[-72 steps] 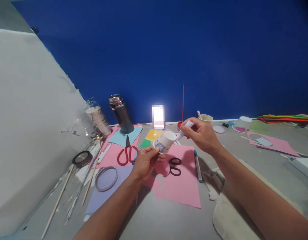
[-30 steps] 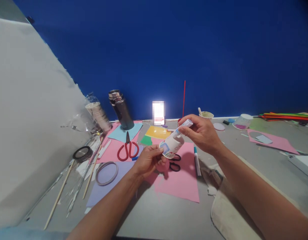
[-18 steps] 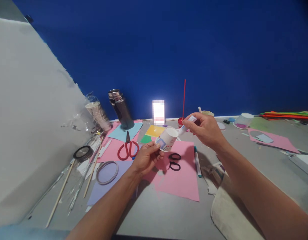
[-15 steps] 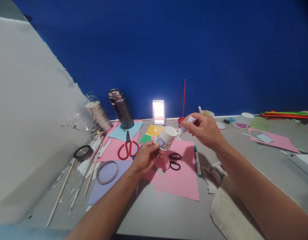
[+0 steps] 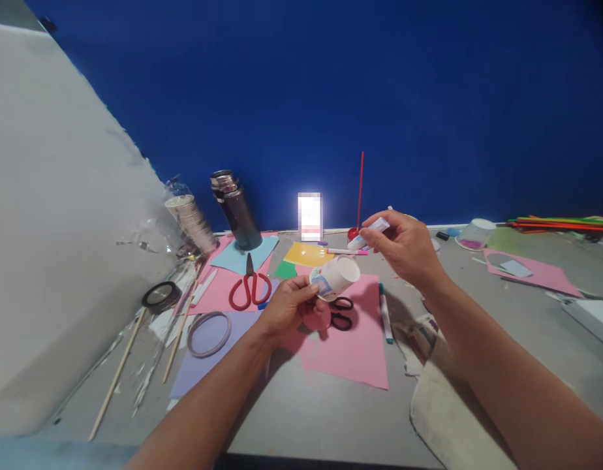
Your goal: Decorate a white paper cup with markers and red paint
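My left hand (image 5: pixel 294 303) is closed around a white paper cup (image 5: pixel 337 277) with coloured drawings on its side. The cup lies tilted, its plain round end facing right. Just above and to the right, my right hand (image 5: pixel 406 248) pinches a small white tube (image 5: pixel 370 234), its narrow end pointing down and left, apart from the cup. Black-handled scissors (image 5: pixel 341 320) lie under the cup on a pink sheet (image 5: pixel 355 359). A pink marker (image 5: pixel 345 252) rests behind the cup, and a teal-capped marker (image 5: pixel 386 313) is on the right.
Red-handled scissors (image 5: pixel 250 290), a dark flask (image 5: pixel 237 212) and a stack of paper cups (image 5: pixel 191 219) stand or lie at left. A tape roll (image 5: pixel 209 335) sits on purple paper. A red stick (image 5: pixel 361 189) rises at the back. A cloth (image 5: pixel 443 405) lies under my right forearm.
The cup has tipped further and shifted right in my left hand. My right hand has drawn the tube up and right, opening a gap from the cup.
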A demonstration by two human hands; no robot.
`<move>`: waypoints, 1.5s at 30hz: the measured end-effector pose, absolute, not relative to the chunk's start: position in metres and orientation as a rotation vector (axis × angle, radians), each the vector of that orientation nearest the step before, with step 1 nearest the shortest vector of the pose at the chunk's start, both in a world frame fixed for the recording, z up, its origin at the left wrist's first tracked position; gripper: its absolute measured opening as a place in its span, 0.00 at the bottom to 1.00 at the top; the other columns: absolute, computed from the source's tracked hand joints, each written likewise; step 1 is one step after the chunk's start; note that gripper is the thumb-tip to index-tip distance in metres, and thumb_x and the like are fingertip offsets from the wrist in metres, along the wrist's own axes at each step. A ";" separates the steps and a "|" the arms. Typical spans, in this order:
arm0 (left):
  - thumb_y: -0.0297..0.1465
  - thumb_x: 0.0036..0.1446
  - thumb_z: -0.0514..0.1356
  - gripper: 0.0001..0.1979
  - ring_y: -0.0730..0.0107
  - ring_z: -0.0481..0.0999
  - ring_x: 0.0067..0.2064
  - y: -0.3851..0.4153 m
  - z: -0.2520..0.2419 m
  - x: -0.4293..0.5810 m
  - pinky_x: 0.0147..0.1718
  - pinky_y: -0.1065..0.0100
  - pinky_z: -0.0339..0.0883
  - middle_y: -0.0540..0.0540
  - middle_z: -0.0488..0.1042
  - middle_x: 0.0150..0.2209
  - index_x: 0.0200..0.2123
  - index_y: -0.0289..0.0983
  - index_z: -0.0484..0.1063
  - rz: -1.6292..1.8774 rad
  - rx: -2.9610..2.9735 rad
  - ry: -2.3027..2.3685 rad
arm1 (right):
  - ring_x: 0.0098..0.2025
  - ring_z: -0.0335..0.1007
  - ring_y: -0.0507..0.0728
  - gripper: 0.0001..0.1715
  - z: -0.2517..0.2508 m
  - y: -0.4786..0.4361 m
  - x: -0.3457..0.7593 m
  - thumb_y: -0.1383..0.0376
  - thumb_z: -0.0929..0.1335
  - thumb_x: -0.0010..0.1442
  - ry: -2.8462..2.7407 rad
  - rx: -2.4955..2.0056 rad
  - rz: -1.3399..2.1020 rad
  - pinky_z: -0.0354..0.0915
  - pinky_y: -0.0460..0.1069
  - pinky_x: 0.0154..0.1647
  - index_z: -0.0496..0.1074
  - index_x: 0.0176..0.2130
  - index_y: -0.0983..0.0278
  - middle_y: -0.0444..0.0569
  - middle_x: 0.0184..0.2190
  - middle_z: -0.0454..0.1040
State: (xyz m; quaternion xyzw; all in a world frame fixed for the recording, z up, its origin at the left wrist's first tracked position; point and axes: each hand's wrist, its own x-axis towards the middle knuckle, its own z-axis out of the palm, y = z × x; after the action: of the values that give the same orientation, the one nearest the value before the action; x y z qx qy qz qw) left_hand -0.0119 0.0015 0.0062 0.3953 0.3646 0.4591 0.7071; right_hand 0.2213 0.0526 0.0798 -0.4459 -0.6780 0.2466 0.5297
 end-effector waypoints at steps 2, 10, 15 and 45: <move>0.40 0.45 0.78 0.21 0.73 0.75 0.22 0.006 0.006 -0.016 0.24 0.72 0.71 0.48 0.77 0.23 0.33 0.32 0.76 1.130 0.866 0.885 | 0.26 0.69 0.53 0.15 0.076 0.061 0.228 0.55 0.75 0.57 -1.549 -1.122 0.590 0.63 0.49 0.28 0.79 0.38 0.64 0.45 0.25 0.76; 0.40 0.44 0.77 0.20 0.77 0.73 0.24 0.024 0.008 -0.037 0.25 0.74 0.66 0.52 0.74 0.22 0.30 0.35 0.74 1.572 0.900 1.167 | 0.37 0.78 0.58 0.19 0.031 0.100 0.233 0.64 0.71 0.60 -1.785 -1.252 0.719 0.71 0.52 0.40 0.80 0.49 0.66 0.55 0.44 0.84; 0.41 0.45 0.76 0.19 0.76 0.72 0.23 0.023 0.012 -0.035 0.24 0.73 0.65 0.51 0.73 0.22 0.27 0.35 0.73 1.583 0.938 1.223 | 0.34 0.77 0.58 0.15 0.003 0.113 0.226 0.65 0.69 0.59 -1.890 -1.253 0.754 0.69 0.51 0.38 0.83 0.43 0.66 0.50 0.34 0.83; 0.32 0.67 0.59 0.11 0.56 0.71 0.43 0.003 0.004 -0.017 0.47 0.58 0.62 0.41 0.77 0.40 0.40 0.44 0.83 1.374 2.271 1.479 | 0.34 0.63 0.56 0.15 0.056 0.040 0.197 0.63 0.65 0.70 -2.344 -0.909 -0.028 0.48 0.49 0.27 0.82 0.45 0.57 0.52 0.39 0.73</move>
State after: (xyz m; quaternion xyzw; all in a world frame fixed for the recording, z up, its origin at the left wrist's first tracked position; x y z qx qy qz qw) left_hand -0.0167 0.0026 0.0040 0.7463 0.4861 0.4516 0.0515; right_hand 0.1968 0.0397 0.0560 -0.3440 -0.8868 -0.0106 0.3084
